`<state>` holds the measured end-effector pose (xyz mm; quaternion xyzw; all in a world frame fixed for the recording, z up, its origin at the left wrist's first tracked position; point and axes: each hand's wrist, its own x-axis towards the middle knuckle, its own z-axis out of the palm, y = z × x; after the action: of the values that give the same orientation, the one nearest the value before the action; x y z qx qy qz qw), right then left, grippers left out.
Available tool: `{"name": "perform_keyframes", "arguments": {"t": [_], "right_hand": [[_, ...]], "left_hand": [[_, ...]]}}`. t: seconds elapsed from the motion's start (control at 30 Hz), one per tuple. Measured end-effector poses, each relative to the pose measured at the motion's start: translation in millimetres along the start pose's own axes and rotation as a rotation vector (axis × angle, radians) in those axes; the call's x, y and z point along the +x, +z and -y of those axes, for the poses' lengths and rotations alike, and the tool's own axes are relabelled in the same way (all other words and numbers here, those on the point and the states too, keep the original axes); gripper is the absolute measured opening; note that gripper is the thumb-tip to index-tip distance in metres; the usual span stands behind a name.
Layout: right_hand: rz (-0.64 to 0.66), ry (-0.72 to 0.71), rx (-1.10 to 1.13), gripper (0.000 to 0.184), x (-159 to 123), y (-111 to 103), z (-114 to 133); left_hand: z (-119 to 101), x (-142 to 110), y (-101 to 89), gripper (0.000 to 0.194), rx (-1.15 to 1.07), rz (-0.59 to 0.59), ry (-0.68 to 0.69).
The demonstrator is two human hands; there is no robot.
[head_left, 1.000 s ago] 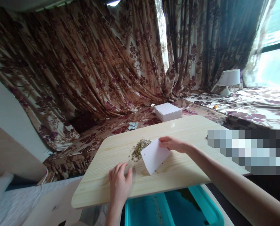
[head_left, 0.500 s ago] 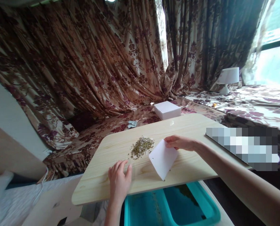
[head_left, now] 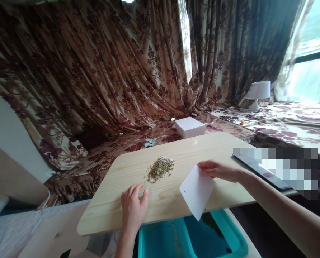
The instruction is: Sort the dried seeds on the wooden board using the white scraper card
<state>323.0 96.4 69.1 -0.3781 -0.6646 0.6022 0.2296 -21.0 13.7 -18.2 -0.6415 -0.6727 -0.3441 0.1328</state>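
A white card (head_left: 197, 191) with a small dark speck or hole near its left corner is pinched in my right hand (head_left: 216, 170). Its lower corner reaches past the table's near edge, over the turquoise divided bin (head_left: 141, 240). My left hand (head_left: 134, 202) rests palm down on the pale wooden table (head_left: 108, 193), fingers apart and holding nothing. Just beyond its fingertips lies a loose pile of small mixed grains (head_left: 160, 169), greenish and whitish. Dark material shows in the bin's right compartment; the card partly hides that side.
Behind the table sits a white box (head_left: 190, 127) on a flowered cover, with a greyish-blue cloth (head_left: 149, 142) to its left. A flat dark-edged device (head_left: 253, 168), partly blurred out, lies at the table's right. A white lamp (head_left: 259, 91) stands farther back.
My right hand has drawn the card rightward and toward me, away from the grain pile and over the table's edge. My left hand stays almost where it was.
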Motion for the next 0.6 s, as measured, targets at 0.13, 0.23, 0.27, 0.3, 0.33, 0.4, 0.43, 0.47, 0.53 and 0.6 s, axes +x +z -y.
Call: {"name": "perform_keyframes", "arguments": {"t": [0.13, 0.23, 0.27, 0.3, 0.33, 0.4, 0.43, 0.47, 0.53, 0.6], "right_hand": [[-0.093, -0.014, -0.002, 0.035, -12.3, -7.2, 0.3], [-0.326, -0.075, 0.04, 0.038, -4.8, -11.7, -5.1], [-0.415, -0.101, 0.078, 0.038, 0.9, -11.4, -6.9], [-0.491, -0.121, 0.118, 0.038, 7.6, -9.8, -8.4], [-0.553, -0.141, 0.154, 0.038, 15.0, -7.0, -9.5], [-0.611, -0.173, 0.206, 0.038, 29.8, 1.6, -10.9], [-0.63, -0.192, 0.216, 0.038, 36.5, 6.8, -11.4], [-0.647, -0.21, 0.218, 0.037, 42.3, 12.3, -12.2], [-0.653, -0.239, 0.214, 0.036, 50.9, 22.4, -14.5], [-0.654, -0.268, 0.205, 0.035, 55.8, 29.5, -18.2]], "left_hand": [[-1.5, -0.4, 1.3, 0.028, -0.002, -0.004, -0.028], [-2.6, -0.7, 0.5, 0.028, -0.008, 0.005, -0.044], [-2.8, -0.8, 0.1, 0.028, -0.01, 0.009, -0.046], [-2.9, -0.9, -0.4, 0.028, -0.012, 0.013, -0.045], [-2.9, -1.0, -0.8, 0.028, -0.013, 0.015, -0.043], [-2.9, -1.0, -1.4, 0.028, -0.013, 0.016, -0.038], [-3.0, -1.0, -1.6, 0.029, -0.014, 0.017, -0.037], [-3.0, -1.0, -1.7, 0.029, -0.015, 0.019, -0.037], [-3.0, -0.9, -1.9, 0.029, -0.018, 0.025, -0.038], [-2.9, -0.8, -2.0, 0.029, -0.018, 0.028, -0.036]]}}
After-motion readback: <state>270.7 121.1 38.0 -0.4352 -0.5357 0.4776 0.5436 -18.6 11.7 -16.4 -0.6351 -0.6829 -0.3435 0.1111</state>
